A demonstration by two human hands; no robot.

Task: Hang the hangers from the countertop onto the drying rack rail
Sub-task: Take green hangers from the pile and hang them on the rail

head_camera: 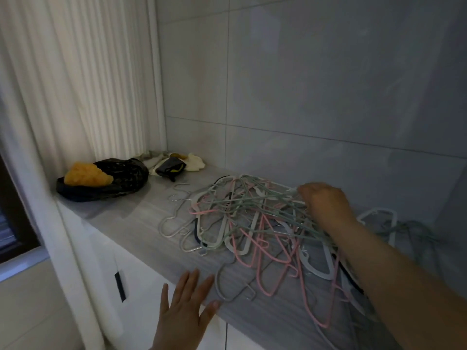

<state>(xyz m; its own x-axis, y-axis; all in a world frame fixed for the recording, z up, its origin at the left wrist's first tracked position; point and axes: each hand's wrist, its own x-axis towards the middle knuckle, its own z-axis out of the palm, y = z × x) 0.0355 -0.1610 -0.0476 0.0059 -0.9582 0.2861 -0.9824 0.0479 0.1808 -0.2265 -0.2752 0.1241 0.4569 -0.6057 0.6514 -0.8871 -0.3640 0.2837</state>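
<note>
A tangled heap of thin hangers [252, 223] in pink, pale green, white and grey lies on the grey countertop [141, 218]. My right hand [326, 205] reaches over the heap, its fingers curled down into the pale green hangers at the far side. Whether it holds one firmly I cannot tell. My left hand [185, 304] hovers at the counter's front edge, palm down, fingers spread, holding nothing. No drying rack rail is in view.
A black plastic bag [118, 183] with an orange lump [84, 174] sits at the counter's far left. Crumpled cloths and a dark pouch [171, 166] lie behind it. A white curtain [83, 84] hangs at left, a tiled wall [316, 84] behind, white cabinets [136, 286] below.
</note>
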